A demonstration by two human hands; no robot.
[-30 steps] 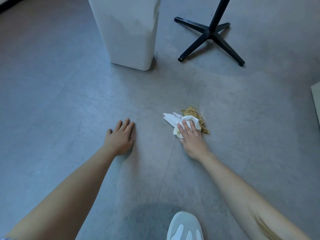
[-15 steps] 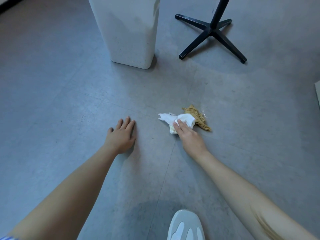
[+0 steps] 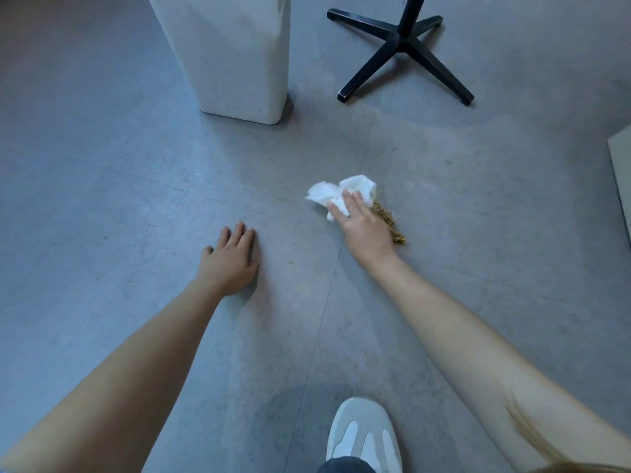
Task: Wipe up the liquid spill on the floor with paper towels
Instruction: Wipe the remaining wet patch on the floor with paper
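The grey floor (image 3: 102,186) ran out under me, with a white bin (image 3: 235,56) and a black stand base (image 3: 399,46) at its far edge and my pale shoe (image 3: 362,435) at the near one. My left hand (image 3: 230,259) lay flat and released on the floor, propping me. My right hand (image 3: 363,223) had slid forward and leftward across the spill in the last second, its grip pressed down on the paper towels (image 3: 341,192), fingers spread over the wad rather than clenched. The white part now led; the soaked brown part (image 3: 389,223) trailed beside my palm (less of it showing than before). I judged the wiping well along, with only a faint wet glint left near the brown edge. I could read no brand, label or writing anywhere.
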